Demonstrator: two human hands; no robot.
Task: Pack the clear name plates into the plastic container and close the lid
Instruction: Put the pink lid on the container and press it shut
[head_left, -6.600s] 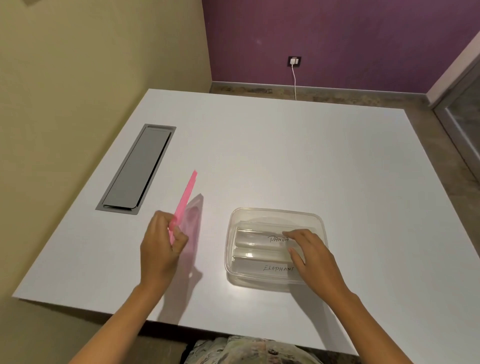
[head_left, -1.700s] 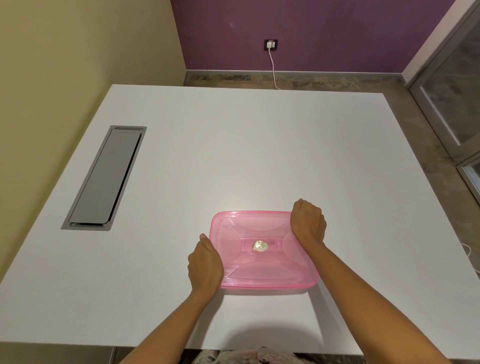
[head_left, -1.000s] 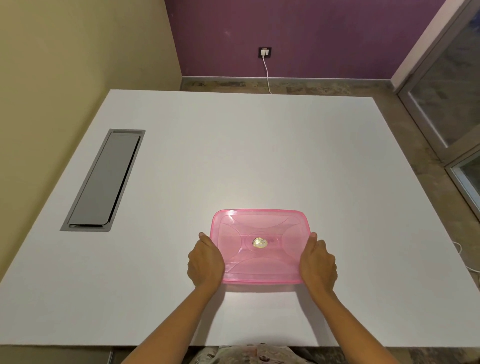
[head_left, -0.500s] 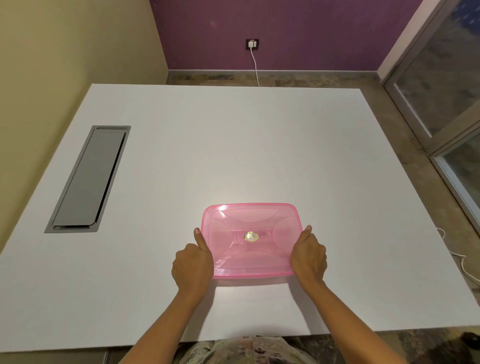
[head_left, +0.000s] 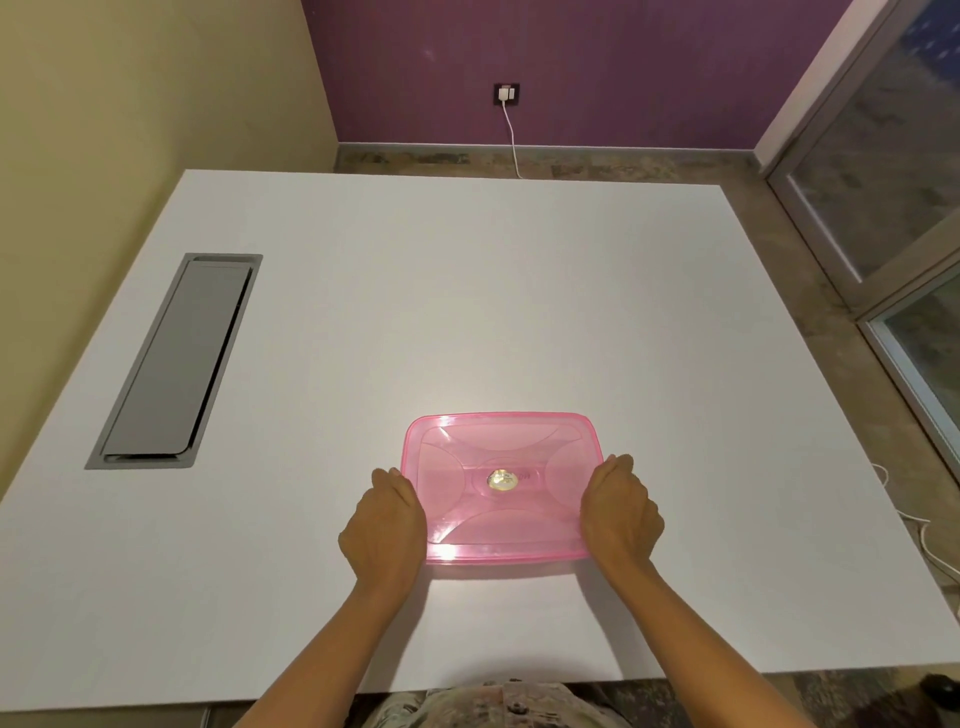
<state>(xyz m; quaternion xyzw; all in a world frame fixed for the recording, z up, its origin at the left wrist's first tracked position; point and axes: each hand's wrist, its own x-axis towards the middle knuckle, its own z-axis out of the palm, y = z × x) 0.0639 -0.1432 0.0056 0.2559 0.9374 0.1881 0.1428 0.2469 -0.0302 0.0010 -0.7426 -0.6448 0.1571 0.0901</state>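
The plastic container stands near the front middle of the white table (head_left: 467, 291), covered by its translucent pink lid (head_left: 501, 486), which lies flat on top. A small shiny sticker marks the lid's centre. My left hand (head_left: 387, 530) grips the container's left side and my right hand (head_left: 618, 512) grips its right side, fingers curled around the edges. The clear name plates are hidden under the pink lid.
A grey cable hatch (head_left: 176, 358) is set into the table at the left. Yellow wall runs along the left, purple wall behind with a socket and white cable (head_left: 511, 135). A glass door (head_left: 893, 171) stands at the right.
The lid went from my left hand onto the container. My right hand moved from the lid's far right corner to its right side; both hands now hold the sides.
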